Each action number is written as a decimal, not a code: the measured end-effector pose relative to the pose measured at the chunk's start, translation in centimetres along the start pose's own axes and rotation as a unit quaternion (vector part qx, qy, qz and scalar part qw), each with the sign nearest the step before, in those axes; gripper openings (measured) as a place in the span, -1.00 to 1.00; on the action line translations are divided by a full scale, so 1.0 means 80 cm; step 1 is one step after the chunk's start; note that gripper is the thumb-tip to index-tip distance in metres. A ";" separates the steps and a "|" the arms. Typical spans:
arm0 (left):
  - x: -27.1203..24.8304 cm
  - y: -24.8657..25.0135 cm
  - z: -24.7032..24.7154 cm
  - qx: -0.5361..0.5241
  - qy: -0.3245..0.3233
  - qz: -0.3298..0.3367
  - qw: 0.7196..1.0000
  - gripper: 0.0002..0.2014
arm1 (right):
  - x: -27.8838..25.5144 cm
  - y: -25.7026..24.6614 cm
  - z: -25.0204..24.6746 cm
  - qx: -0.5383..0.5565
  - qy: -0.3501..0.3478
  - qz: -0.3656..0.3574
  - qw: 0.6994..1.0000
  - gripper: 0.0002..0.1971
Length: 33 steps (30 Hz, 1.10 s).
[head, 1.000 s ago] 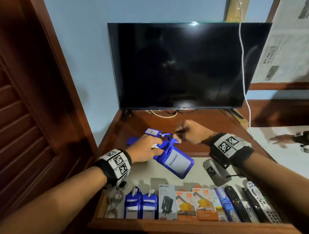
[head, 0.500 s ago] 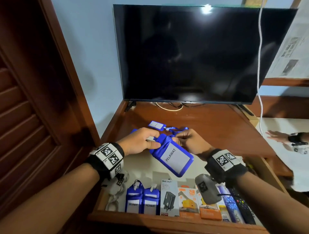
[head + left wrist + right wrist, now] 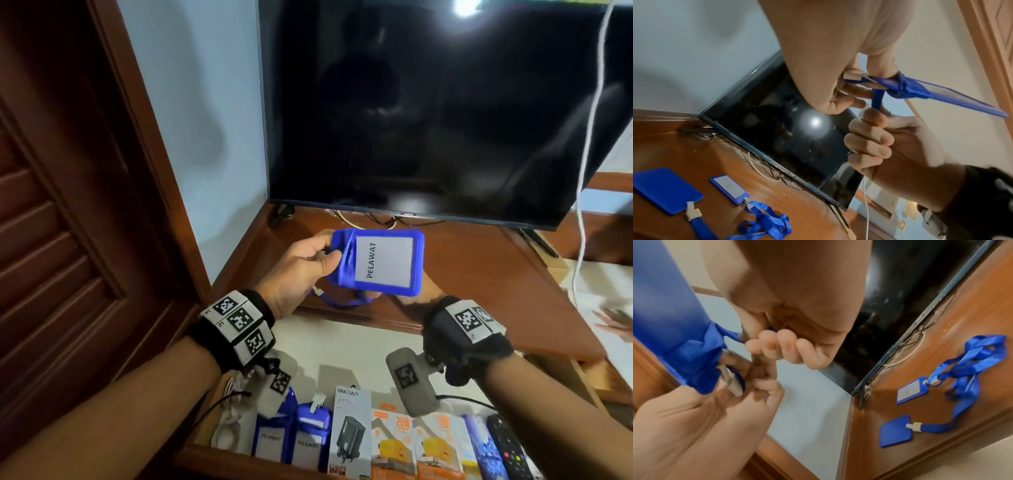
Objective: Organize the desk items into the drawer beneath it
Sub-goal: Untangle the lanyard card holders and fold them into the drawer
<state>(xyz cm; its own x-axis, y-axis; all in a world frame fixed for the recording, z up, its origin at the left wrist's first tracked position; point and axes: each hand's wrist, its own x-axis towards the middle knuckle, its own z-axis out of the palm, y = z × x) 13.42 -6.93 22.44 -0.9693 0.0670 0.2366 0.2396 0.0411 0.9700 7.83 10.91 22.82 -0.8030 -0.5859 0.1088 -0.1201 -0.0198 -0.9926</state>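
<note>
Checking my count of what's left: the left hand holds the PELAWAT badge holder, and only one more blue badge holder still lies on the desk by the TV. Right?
Not quite: two blue badge holders lie on the desk, as the right wrist view shows. The left hand does hold the PELAWAT badge holder.

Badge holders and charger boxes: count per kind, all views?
Blue badge holders: 5. 1 held; 2 on the desk at and; 2 in the drawer at and.
Charger boxes: 3. 1 grey ONESAM; 2 orange.
Total: 8
</note>
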 end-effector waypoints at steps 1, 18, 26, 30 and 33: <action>0.002 -0.002 -0.003 -0.014 0.008 0.006 1.000 -0.68 | 0.009 0.005 0.001 0.017 0.023 0.022 0.999 -0.61; -0.062 -0.110 -0.088 -0.040 0.061 -0.139 0.988 -0.78 | 0.065 0.127 0.074 -0.014 -0.180 0.209 0.961 -0.87; -0.110 -0.188 -0.116 0.285 -0.087 -0.311 0.903 -0.85 | 0.116 0.227 0.065 -0.206 -0.043 0.248 0.946 -0.82; -0.113 -0.213 -0.108 0.382 -0.166 -0.346 0.841 -0.84 | 0.155 0.268 0.065 -0.465 0.029 0.138 0.874 -0.85; -0.107 -0.224 -0.094 0.451 -0.217 -0.336 0.797 -0.74 | 0.172 0.281 0.073 -0.523 0.018 0.122 0.843 -0.59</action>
<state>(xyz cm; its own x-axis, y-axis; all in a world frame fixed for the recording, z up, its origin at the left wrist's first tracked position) 17.04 -15.76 3.45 -0.8315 0.0582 -0.5525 -0.1943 0.9012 0.3873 -2.51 -2.33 1.73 -0.8934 -0.4436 -0.0718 -0.3826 0.8348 -0.3960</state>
